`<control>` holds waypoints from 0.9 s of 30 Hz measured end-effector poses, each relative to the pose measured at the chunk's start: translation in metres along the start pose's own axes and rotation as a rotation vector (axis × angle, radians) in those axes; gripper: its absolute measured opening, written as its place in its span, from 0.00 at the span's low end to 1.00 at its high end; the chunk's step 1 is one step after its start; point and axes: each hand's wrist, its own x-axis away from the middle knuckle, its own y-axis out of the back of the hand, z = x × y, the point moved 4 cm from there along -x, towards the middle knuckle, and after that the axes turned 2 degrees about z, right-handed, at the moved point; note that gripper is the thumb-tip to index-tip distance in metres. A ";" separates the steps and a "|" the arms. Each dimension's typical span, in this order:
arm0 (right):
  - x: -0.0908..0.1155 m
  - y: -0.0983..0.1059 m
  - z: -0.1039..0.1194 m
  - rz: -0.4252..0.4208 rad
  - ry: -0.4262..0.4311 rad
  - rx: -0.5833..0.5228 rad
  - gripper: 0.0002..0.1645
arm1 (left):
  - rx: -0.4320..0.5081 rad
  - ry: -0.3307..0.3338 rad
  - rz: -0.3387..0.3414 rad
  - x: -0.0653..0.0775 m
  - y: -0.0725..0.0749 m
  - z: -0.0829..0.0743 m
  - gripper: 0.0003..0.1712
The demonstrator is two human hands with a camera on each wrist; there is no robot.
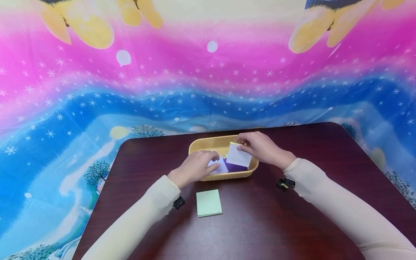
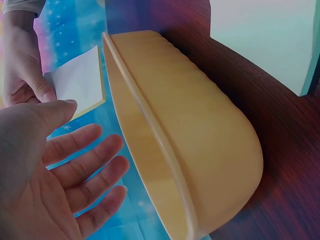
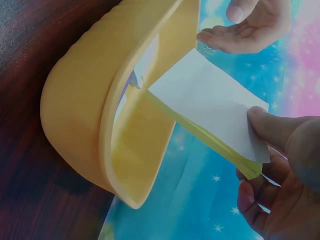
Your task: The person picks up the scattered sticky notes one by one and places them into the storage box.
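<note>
My right hand (image 1: 261, 146) pinches a sticky-note pad (image 1: 238, 156) by its edge, thumb on the white face. The pad's other sheets show yellow along the side in the right wrist view. It is held tilted above the yellow bin (image 1: 227, 176). Over the bin's left part is my left hand (image 1: 196, 166), its fingers apart and loosely bent with nothing between them in the left wrist view. Inside the bin lie a pale lilac paper piece (image 1: 222, 167) and a dark purple one (image 1: 234, 167), partly hidden by the hands and the held pad.
On the dark red-brown table (image 1: 260, 224), a light green sticky-note pad (image 1: 209, 203) lies in front of the bin. A patterned cloth (image 1: 195, 72) hangs behind the table's far edge.
</note>
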 end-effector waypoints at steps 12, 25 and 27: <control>-0.008 -0.013 -0.006 0.032 -0.021 -0.010 0.12 | 0.006 0.049 0.028 -0.001 -0.003 0.007 0.17; -0.011 -0.028 -0.019 0.101 -0.032 -0.018 0.12 | 0.024 0.082 0.038 -0.002 -0.008 0.015 0.16; -0.011 -0.029 -0.021 0.106 -0.029 -0.021 0.12 | 0.018 0.085 0.040 -0.003 -0.009 0.017 0.16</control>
